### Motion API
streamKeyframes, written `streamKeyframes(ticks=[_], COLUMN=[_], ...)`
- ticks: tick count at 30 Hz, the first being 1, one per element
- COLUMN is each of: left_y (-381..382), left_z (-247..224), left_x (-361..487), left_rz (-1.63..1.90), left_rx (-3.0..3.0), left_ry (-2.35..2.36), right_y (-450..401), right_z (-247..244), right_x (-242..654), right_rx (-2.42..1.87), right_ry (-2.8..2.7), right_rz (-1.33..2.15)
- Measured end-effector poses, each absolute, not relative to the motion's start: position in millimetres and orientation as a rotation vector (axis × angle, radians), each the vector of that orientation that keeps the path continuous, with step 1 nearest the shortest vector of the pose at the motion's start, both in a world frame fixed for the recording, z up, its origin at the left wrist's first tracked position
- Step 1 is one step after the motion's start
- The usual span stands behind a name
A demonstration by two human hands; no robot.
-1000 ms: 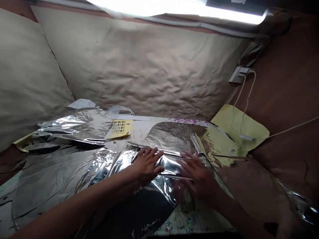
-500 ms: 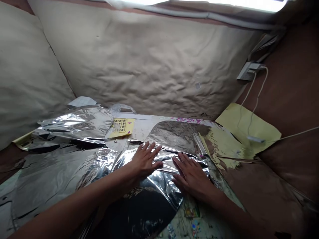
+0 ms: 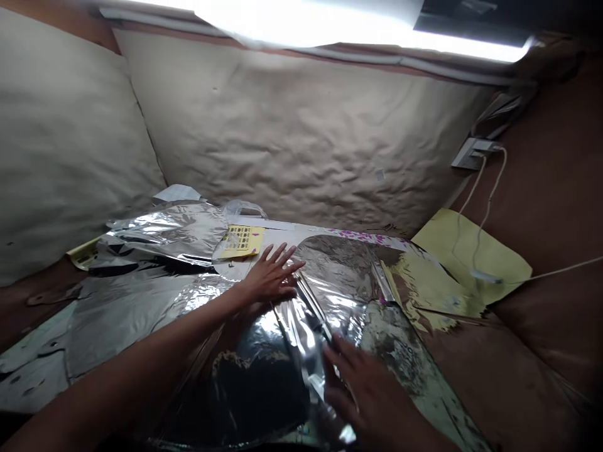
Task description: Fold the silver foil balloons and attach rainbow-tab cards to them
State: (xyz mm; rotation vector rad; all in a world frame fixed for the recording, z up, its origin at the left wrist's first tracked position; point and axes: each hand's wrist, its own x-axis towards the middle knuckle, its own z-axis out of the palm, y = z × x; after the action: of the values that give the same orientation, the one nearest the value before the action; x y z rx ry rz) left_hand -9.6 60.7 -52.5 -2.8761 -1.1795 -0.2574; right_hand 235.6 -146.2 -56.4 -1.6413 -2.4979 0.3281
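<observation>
The folded silver film (image 3: 302, 328) lies toward the near edge of the surface (image 3: 426, 383). The left hand (image 3: 269, 276), grip released, sits palm-down at the fold's far end (a sensible anchor); the right hand (image 3: 360, 383), grip too blurred to tell, should press evenly.

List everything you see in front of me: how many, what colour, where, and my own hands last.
Foil sheets: several, exact count unclear, silver, across the table
Printed card: 1, yellow with dark marks, back of the table, left of centre
Yellow sheet: 1, yellow, far right corner
Clear plastic piece: 1, transparent, behind the printed card
Table: 1, greenish, under the foil
Wall socket: 1, white, right
Cables: 2, white, plugged into the socket
Wall covering: beige, behind the table
Lamp: 1, white, overhead
Left hand: 1, bare, fingers spread on foil
Right hand: 1, bare, blurred, at foil, nearer the camera
</observation>
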Motion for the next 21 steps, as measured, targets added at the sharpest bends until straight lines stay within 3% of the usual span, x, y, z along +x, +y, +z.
streamKeyframes(ticks=[4,9,16,21], left_y=[22,-5,-43,-94], left_z=[-57,-74,-51,-30], left_x=[-17,-23,-35,-88], left_rz=[-0.104,-0.092,-0.514,-0.334], left_rx=[-3.066,-3.205,-3.198,-3.466], left_ry=[-1.2,-1.095,-1.105,-1.07], right_y=[-186,-175,-154,-147], right_z=[-70,-94,-86,-87], right_x=[240,207,162,172], right_rx=[-1.003,-0.984,-0.863,-0.87], right_ry=[-2.675,-2.597,-2.664,-2.58], right_rz=[0.159,-0.253,-0.138,0.08])
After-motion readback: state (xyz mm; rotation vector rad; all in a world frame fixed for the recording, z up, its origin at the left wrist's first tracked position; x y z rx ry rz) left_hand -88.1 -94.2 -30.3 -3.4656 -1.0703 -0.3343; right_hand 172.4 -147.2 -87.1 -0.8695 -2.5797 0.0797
